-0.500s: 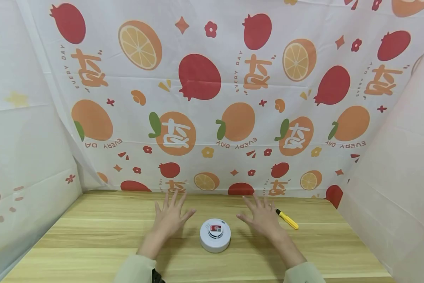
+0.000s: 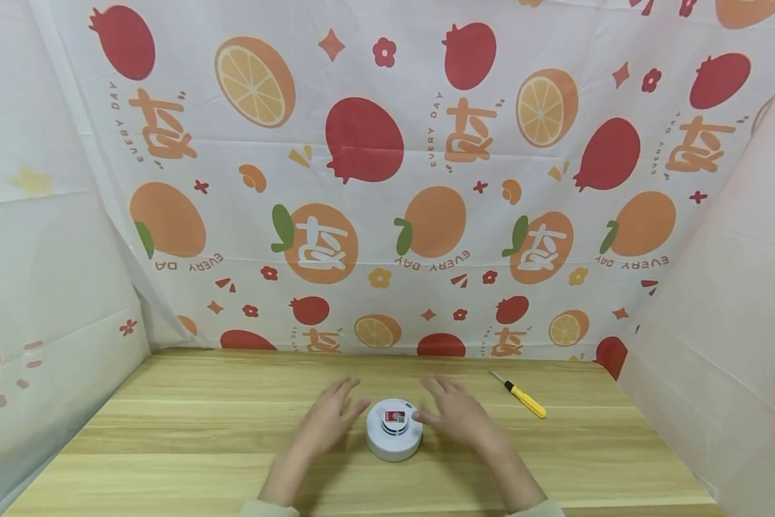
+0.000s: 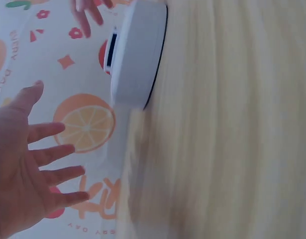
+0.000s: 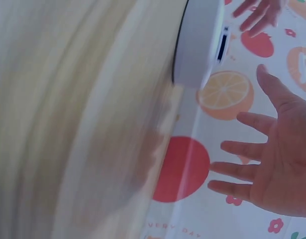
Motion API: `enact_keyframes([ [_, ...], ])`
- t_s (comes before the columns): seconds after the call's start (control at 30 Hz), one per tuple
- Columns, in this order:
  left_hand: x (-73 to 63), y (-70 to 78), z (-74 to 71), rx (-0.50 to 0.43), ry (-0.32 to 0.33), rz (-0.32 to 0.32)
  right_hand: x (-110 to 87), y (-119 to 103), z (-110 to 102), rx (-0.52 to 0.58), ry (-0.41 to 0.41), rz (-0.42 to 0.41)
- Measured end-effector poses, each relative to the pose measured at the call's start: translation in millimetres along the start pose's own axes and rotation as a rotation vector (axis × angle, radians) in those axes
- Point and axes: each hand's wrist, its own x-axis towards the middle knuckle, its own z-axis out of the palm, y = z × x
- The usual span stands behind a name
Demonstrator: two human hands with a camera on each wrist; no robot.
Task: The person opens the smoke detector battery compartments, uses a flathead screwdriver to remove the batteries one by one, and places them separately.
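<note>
A round white smoke detector (image 2: pixel 393 446) with a red label on top lies on the wooden table between both hands. To its left, my left hand (image 2: pixel 327 420) is held with fingers spread and nothing in it; the left wrist view shows its palm (image 3: pixel 16 174) facing the detector's side (image 3: pixel 138 55). On the other side hovers my right hand (image 2: pixel 458 415), its thumb tip overlapping the detector's right edge in the head view. In the right wrist view that hand (image 4: pixel 287 154) has straight, parted fingers, with a gap to the detector (image 4: pixel 200 45).
A screwdriver (image 2: pixel 526 401) with a yellow and black handle lies at the right, behind the right hand. The wooden table (image 2: pixel 167 445) ends at a fruit-printed cloth (image 2: pixel 387 287) at the back. Pale cloth sheets hang at both sides.
Both hands have drawn back from the table's far side and closer together, coming in on either side of the smoke detector. The detector and screwdriver have stayed put.
</note>
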Motion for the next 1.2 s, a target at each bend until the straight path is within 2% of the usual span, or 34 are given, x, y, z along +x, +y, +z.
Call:
enact_keyframes([
  [0.13, -4.9, 4.2, 6.1, -0.106, -0.022, 0.000, 0.0, -6, 3, 0.100, -0.034, -0.002],
  [0.33, -11.9, 6.1, 12.5, -0.183, -0.060, 0.014, -1.6, -13, 7, 0.187, -0.056, -0.025],
  [0.47, -15.8, 5.2, 15.8, -0.239, -0.110, 0.037, -3.0, -14, 10, 0.219, -0.065, -0.041],
  [0.73, -20.1, 5.8, 17.9, -0.251, -0.178, 0.053, -3.6, -9, 16, 0.238, -0.091, -0.086],
  [1.0, -16.6, 5.8, 21.4, -0.283, -0.187, 0.060, -4.8, -3, 22, 0.292, -0.095, -0.131],
  [1.2, -17.3, 5.0, 25.7, -0.291, -0.198, 0.054, -6.3, 1, 30, 0.336, -0.091, -0.112],
])
